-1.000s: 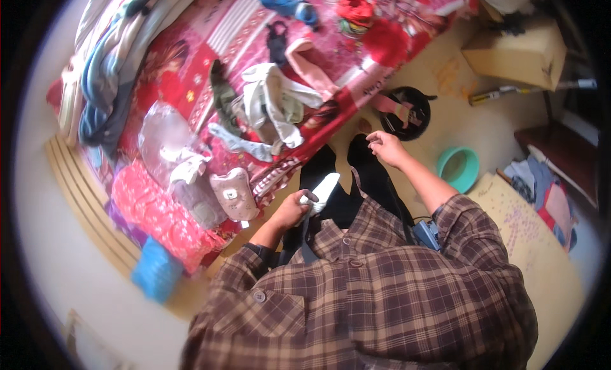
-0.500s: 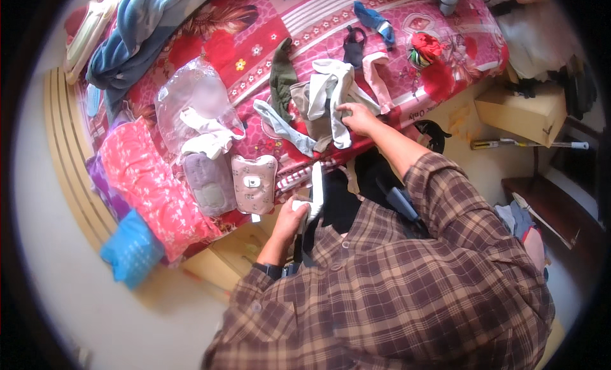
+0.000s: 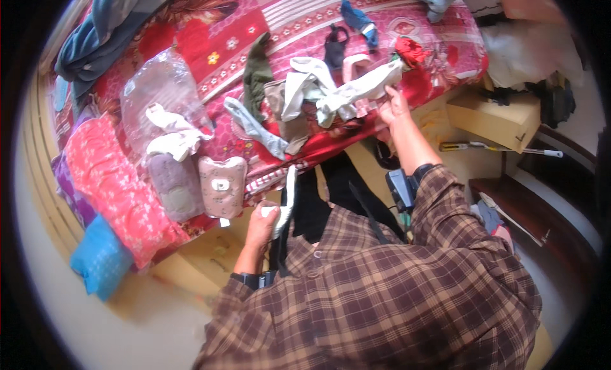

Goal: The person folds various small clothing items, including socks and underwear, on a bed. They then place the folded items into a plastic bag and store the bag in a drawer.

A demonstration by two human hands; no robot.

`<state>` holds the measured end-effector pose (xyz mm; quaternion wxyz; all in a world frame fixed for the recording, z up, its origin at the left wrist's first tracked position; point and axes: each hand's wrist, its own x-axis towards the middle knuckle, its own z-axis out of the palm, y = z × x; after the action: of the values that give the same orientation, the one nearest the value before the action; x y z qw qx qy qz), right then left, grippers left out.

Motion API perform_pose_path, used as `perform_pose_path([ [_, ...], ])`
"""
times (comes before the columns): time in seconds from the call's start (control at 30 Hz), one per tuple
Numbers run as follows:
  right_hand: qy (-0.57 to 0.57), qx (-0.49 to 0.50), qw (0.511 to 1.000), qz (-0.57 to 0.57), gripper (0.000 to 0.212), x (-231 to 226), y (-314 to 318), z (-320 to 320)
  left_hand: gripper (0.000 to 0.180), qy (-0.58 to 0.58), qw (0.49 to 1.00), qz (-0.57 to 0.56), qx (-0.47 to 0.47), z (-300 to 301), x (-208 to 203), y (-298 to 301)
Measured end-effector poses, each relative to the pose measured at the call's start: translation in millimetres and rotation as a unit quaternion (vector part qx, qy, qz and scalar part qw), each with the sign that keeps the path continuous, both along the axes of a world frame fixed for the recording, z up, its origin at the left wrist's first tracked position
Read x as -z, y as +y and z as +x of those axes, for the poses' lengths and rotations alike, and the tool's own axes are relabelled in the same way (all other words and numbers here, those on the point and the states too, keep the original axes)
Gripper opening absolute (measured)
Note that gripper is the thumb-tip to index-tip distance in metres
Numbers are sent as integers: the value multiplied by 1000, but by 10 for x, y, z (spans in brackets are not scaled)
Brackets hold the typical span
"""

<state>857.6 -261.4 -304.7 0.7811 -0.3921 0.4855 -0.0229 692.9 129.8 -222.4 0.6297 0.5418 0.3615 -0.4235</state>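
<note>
My right hand (image 3: 393,107) pinches a white sock (image 3: 364,87) at one end, stretched out to the left over the bed's near edge. Close to my body, my left hand (image 3: 259,222) is closed around another white sock (image 3: 289,195), whose free part stands up above the fist. Between the hands lies a small heap with a further white sock (image 3: 298,90) on top of a beige-grey one (image 3: 294,131). Beside it are an olive green sock (image 3: 256,77) and a light blue sock (image 3: 258,128). A pink sock (image 3: 355,66) is partly covered behind the held one.
The bed has a red and pink patterned cover (image 3: 242,17). Farther back lie a black sock (image 3: 335,47), a blue sock (image 3: 359,21) and a red bundle (image 3: 410,52). A plastic bag (image 3: 159,83), two small pillows (image 3: 223,179) and pink cloth (image 3: 114,179) lie left. A cardboard box (image 3: 496,118) stands right.
My right hand has moved right and drawn a white sock sideways off the heap. My left hand still holds its white sock. The whole view has shifted slightly.
</note>
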Motion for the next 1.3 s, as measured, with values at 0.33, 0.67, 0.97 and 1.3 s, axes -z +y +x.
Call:
perform_pose_path([
  [0.33,60,36,995,73,23,-282,-249,-433,16,-50,997,4,50,236,7,-191],
  [0.67,56,-150,978,131,23,-700,-51,-419,27,-186,936,131,268,444,56,-440],
  [0.97,81,-256,912,311,37,-1491,680,-599,57,-264,896,-79,347,716,24,-1004],
  [1.3,145,-222,963,38,31,-775,39,-510,32,-56,960,-209,180,623,40,-914],
])
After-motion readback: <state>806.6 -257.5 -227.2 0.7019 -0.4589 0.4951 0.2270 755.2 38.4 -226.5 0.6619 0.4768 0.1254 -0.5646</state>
